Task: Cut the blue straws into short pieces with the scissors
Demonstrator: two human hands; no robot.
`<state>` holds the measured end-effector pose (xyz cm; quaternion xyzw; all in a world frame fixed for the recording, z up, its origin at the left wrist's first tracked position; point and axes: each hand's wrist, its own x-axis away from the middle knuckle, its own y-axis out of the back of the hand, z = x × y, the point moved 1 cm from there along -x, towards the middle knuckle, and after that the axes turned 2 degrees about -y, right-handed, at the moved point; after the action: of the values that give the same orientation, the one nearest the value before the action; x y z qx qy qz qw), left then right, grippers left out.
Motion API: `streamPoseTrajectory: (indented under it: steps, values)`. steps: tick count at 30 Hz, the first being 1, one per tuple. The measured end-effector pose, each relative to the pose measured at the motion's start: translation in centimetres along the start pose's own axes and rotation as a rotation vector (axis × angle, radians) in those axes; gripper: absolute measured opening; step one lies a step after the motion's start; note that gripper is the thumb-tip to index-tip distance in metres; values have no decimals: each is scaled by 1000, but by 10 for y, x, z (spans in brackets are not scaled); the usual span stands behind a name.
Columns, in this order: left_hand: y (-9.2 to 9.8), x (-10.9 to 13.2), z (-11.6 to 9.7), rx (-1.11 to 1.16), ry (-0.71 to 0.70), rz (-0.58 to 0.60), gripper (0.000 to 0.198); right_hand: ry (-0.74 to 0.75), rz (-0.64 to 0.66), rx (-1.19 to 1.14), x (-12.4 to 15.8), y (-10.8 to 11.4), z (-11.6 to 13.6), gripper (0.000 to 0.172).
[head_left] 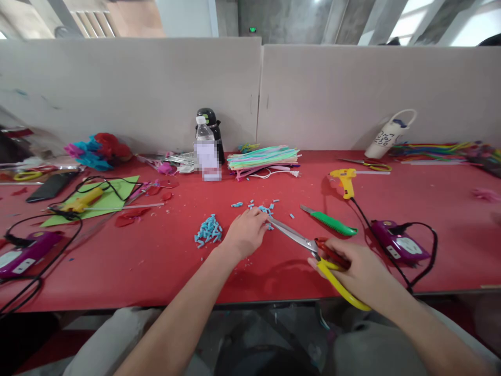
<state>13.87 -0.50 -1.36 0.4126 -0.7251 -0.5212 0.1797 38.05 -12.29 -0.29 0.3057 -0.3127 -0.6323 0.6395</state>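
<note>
My right hand grips a pair of scissors with one red and one yellow handle. Their blades look closed or nearly so and point left toward my left hand. That hand is low over the table, its fingers curled together at the blade tips; whatever lies between them is hidden. Short blue pieces are scattered just beyond its fingertips. To its left sits a heaped pile of similar blue pieces. A green utility knife lies to the right, above the scissors.
On the red table, a yellow glue gun and purple power strip stand at right. Behind are pastel pipe cleaners, a plastic bottle and a white tumbler. Another glue gun rests on green paper at left.
</note>
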Motion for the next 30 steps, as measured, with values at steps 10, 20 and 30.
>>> streamPoseTrajectory:
  steps: [10,20,30]
  values:
    - [-7,-1,4,-49,38,30,23,-11,14,-46,-1,3,9,30]
    - [-10,-2,1,5,47,22,18,-32,50,-103,-2,3,11,28]
    - [2,2,3,303,107,-131,12,2,13,-15,-3,5,6,32]
